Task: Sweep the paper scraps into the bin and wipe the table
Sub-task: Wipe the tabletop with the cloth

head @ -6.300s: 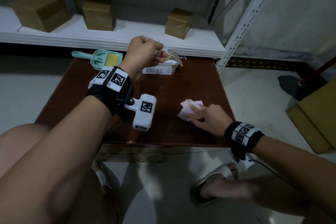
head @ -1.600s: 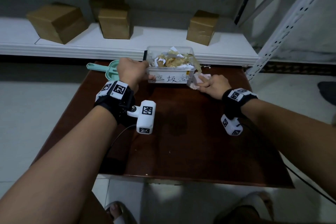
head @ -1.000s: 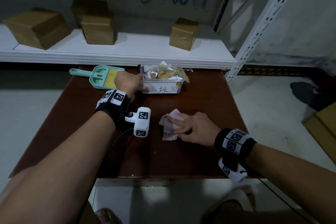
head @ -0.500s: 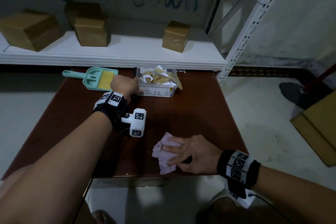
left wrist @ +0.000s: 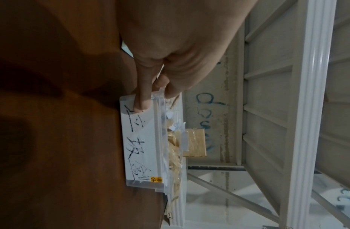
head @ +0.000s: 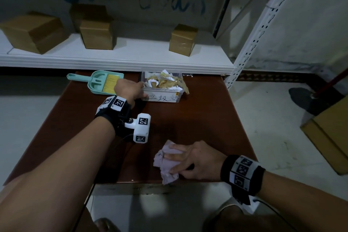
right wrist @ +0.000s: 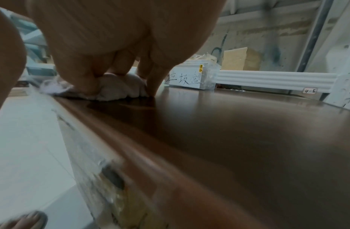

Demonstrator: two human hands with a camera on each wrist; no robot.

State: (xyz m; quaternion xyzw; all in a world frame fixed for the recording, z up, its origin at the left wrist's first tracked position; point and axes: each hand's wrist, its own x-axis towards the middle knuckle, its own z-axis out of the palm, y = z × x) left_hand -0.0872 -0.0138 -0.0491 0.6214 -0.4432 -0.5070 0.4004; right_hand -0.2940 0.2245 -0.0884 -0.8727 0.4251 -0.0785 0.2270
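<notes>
A clear plastic bin (head: 165, 98) with a handwritten label stands at the back of the brown table (head: 197, 118), heaped with white and tan paper scraps (head: 163, 81). My left hand (head: 130, 90) pinches the bin's (left wrist: 142, 142) left front corner, thumb (left wrist: 140, 99) on the label and fingers over the rim. At the table's (right wrist: 248, 131) front edge my right hand (head: 188, 158) grips a bunched pale pink cloth (head: 165, 164) and presses it onto the wood. In the right wrist view the cloth (right wrist: 119, 89) is wadded between thumb and fingers, part of it hanging over the edge.
A mint dustpan with a yellow brush (head: 101, 83) lies at the back left of the table. Behind it a white shelf (head: 113, 58) carries several cardboard boxes, and its perforated post (head: 250, 43) stands at the table's right rear corner. Another cardboard box (head: 329, 137) sits on the floor to the right.
My right hand has dragged the cloth from beside the bin across the table to the front edge. The left hand has kept its hold on the bin.
</notes>
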